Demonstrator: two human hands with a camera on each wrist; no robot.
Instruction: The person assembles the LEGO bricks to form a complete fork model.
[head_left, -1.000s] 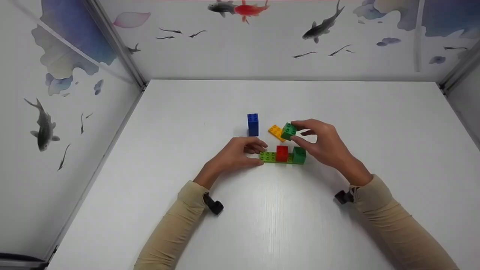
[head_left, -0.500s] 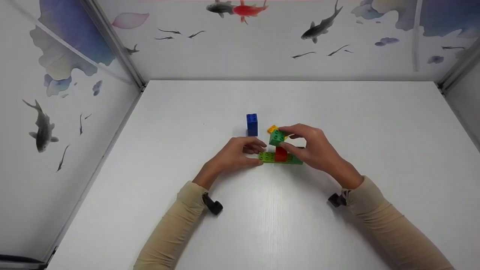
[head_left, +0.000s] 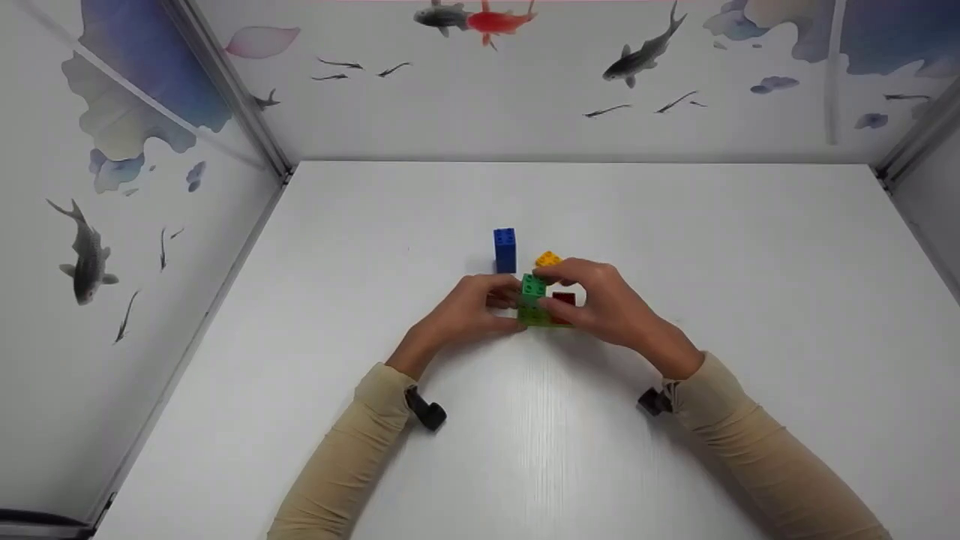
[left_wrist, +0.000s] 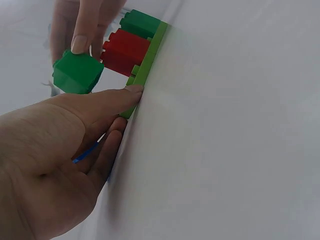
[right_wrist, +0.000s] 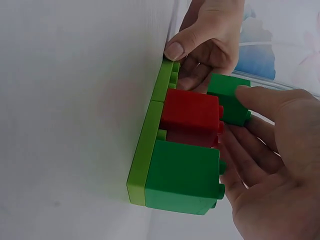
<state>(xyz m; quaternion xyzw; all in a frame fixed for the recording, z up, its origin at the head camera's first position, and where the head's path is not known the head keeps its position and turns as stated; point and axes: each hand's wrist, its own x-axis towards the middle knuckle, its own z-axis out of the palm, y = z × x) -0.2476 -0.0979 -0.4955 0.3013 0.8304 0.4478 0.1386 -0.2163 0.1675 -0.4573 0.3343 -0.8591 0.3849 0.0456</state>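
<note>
A light-green studded building-block base lies flat on the table, with a seam along its side. It bears a red block near the middle and a green block at the right end. My left hand pinches its left end between thumb and fingers. Held between thumb and fingers of my right hand, another green block hangs over the left part of the base. Both wrist views show this block apart from the studs below it. In the head view, the right hand hides the base's right end.
Behind the left hand a tall blue block stands upright. A flat yellow block lies beyond the right hand, partly covered by it. White wall panels with painted fish border the white table at the back and left.
My right hand has carried the green block leftward and toward me, from beside the yellow block to over the base's left part. The left hand and the base have stayed put.
</note>
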